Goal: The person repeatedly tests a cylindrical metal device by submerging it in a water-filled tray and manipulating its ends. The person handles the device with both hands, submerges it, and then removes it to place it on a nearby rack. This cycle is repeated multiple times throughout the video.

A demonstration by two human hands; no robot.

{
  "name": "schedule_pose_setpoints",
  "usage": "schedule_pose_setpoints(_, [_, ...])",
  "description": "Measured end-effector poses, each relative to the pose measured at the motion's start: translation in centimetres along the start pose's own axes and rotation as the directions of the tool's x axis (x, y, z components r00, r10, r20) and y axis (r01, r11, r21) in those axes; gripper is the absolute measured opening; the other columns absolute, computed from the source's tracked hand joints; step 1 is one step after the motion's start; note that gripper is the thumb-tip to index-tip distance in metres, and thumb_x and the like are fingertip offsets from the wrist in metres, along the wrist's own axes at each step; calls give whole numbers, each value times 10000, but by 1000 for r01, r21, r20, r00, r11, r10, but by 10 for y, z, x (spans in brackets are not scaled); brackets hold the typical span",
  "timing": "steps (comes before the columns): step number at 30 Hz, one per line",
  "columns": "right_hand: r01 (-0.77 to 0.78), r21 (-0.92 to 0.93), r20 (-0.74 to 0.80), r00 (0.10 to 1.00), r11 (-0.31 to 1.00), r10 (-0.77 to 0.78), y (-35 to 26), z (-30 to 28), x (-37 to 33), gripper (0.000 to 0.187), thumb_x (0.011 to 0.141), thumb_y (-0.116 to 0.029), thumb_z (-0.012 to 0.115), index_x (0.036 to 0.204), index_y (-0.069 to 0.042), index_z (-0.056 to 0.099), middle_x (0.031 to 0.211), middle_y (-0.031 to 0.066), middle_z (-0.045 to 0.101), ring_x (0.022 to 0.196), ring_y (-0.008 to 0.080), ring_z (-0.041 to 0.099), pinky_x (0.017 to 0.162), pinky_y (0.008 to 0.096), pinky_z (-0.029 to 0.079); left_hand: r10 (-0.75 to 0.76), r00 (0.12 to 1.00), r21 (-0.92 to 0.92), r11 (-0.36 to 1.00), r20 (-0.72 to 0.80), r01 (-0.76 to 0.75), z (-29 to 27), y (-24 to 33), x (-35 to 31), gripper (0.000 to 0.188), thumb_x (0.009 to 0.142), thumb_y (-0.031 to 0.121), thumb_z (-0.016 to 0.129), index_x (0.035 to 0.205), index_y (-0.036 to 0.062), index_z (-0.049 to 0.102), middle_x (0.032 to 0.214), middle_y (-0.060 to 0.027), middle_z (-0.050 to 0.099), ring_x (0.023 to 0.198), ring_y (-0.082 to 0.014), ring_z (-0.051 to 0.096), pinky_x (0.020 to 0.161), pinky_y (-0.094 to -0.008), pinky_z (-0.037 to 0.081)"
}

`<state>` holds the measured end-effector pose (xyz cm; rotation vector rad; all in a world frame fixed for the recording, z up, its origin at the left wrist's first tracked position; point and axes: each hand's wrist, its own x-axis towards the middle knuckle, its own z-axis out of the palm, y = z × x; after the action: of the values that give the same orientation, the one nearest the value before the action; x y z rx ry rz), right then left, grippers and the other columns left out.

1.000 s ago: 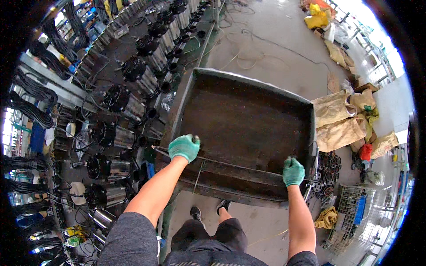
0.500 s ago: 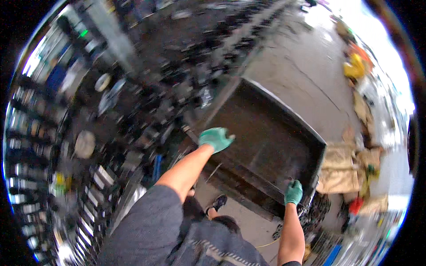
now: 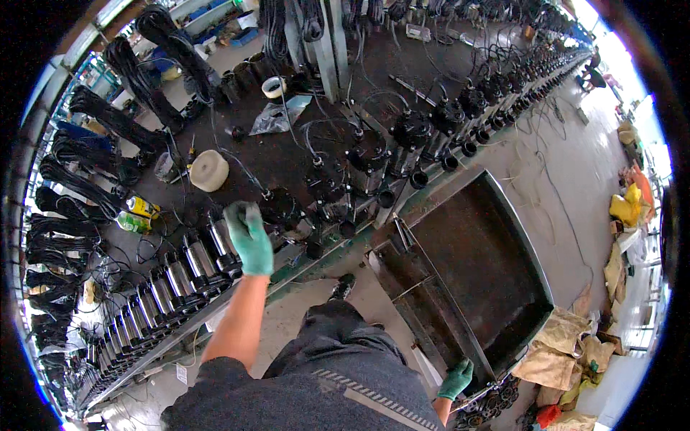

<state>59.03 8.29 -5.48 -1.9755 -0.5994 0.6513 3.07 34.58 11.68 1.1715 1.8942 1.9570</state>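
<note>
Both my hands wear green gloves. My left hand (image 3: pixel 250 237) is raised at the edge of the workbench, its fingers loosely bent and apart, with nothing visible in it. Just beside it stand silver cylinders (image 3: pixel 195 253) with dark ends, and a black pump (image 3: pixel 280 207) with a cable. Down at the lower right, my right hand (image 3: pixel 456 378) is closed around the near rim of a dark metal cart (image 3: pixel 496 251). That cart is a shallow open box with a divider bar; a small metal piece (image 3: pixel 404 233) leans at its corner nearest the bench.
More black pumps (image 3: pixel 411 129) line the bench into the distance. Coiled black cables (image 3: pixel 126 122), a round cream-coloured pad (image 3: pixel 209 170), a tape roll (image 3: pixel 274 87) and spray cans (image 3: pixel 136 214) lie on it. Brown sacks (image 3: pixel 550 363) and black rings (image 3: pixel 492 404) sit beside the cart.
My view has turned toward the bench, and the cart now appears further right. My left hand has moved from the cart to the bench's row of cylinders. My right hand still holds the cart.
</note>
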Motion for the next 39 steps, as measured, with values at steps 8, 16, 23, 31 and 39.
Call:
schedule_pose_setpoints(8, [161,-82,180,973,983,-145,-48,68,-12,307,1064,-291,556,1066,-16,692,751,16,616,621,86,511,550,284,431,-163,809,-242,905,565,351,16,-39,67,514,1089,456,464,793,45,555,787,-25,583,801,-158,531,844,-369,462])
schedule_pose_setpoints(16, [164,-120,458,884,979,-92,-127,129,-31,256,1009,-179,636,1196,-7,665,880,100,707,716,148,617,688,331,531,-71,695,-203,931,715,304,29,91,-69,574,1060,567,438,734,95,469,714,-19,446,694,-171,463,858,-377,452])
schedule_pose_setpoints(23, [-165,296,600,798,941,-48,-139,138,-51,455,955,-5,560,1407,-48,521,1094,87,692,826,156,650,650,318,556,-81,474,-254,758,877,601,75,127,-134,488,1064,524,464,778,129,461,775,-25,414,817,-187,490,1029,-443,442])
schedule_pose_setpoints(31, [0,12,291,957,1000,-3,-71,67,40,509,815,59,418,1240,-6,690,1088,88,733,878,178,678,839,306,557,-137,305,80,978,942,192,146,26,-200,557,1085,555,345,1108,78,632,1158,-93,652,1052,-267,575,1032,-430,419])
schedule_pose_setpoints(39, [165,-150,262,957,975,-122,-61,65,53,402,817,23,475,1150,-17,697,988,136,753,849,208,690,818,326,557,41,-130,-53,994,991,-92,107,16,-107,450,922,-14,509,1369,5,557,1249,-178,667,1040,-327,681,922,-426,539])
